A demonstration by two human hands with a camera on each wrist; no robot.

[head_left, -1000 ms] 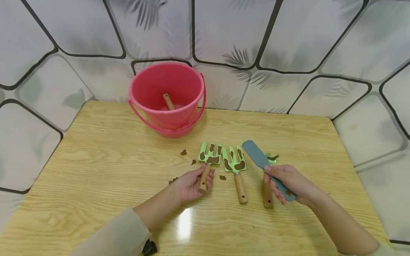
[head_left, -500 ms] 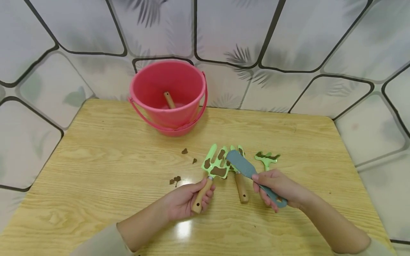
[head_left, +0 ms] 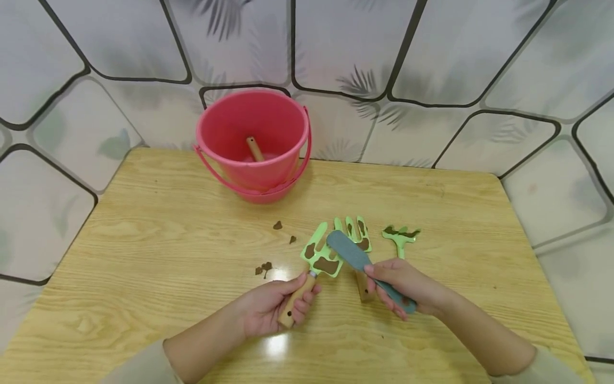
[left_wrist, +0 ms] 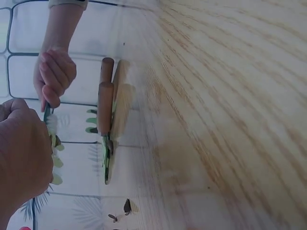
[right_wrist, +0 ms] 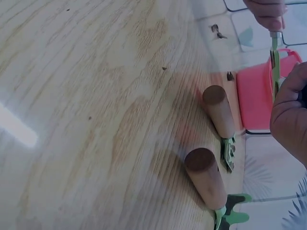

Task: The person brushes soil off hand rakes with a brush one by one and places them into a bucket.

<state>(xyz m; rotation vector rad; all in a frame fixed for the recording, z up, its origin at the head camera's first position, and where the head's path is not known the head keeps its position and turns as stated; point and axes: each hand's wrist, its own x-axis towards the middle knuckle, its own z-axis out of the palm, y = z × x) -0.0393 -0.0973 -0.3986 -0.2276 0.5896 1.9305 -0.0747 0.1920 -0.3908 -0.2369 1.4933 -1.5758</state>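
My left hand [head_left: 266, 309] grips the wooden handle of a small hand fork [head_left: 309, 250], whose green head with brown patches is raised off the table. In my right hand [head_left: 408, 285] is a grey-blue spatula [head_left: 352, 250]. Its blade lies over the right side of the fork's head; whether they touch I cannot tell. Beneath the spatula a second green hand fork [head_left: 365, 242] lies on the table, partly covered. A small green rake [head_left: 400, 239] with brown on its tines lies beyond my right hand, which hides its handle in the head view.
A pink bucket [head_left: 259, 178] stands at the back left, a wooden handle [head_left: 255, 149] sticking up inside it. Several brown bits [head_left: 277, 225] are scattered left of the forks on the wooden table [head_left: 158, 240]. A patterned wall [head_left: 336, 48] rises behind.
The held fork has come nearer to me and tilted, its handle end swinging left. My right hand has brought the spatula leftward, from beside the rake to over that fork's head.
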